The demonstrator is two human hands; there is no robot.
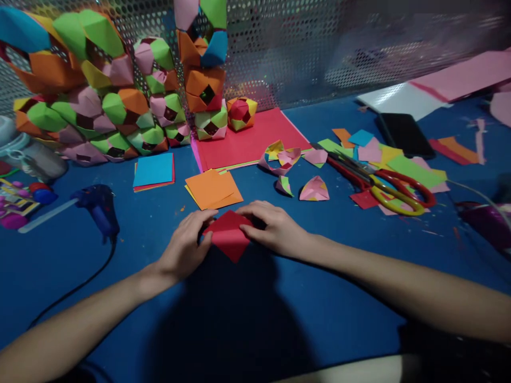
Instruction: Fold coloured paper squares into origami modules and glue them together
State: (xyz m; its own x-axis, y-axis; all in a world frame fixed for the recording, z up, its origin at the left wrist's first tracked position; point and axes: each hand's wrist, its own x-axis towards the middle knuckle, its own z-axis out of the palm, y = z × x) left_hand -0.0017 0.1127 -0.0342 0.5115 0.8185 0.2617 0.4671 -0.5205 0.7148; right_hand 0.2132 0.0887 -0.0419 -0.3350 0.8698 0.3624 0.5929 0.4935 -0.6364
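Observation:
A small red square of paper with a crease across it is held between my two hands, one corner pointing toward me. My left hand pinches its left corner between thumb and fingers. At the right corner, my right hand grips the paper with the thumb on top. Just beyond lies a stack of orange paper squares. A blue-topped stack of squares sits farther left. Folded pink paper pieces and a partly joined paper ring rest behind my right hand.
Folded paper balls are stacked along the perforated metal panel. A blue glue gun with its cord lies left. To the right are scissors on coloured scraps and a black phone. Red sheets lie at the back.

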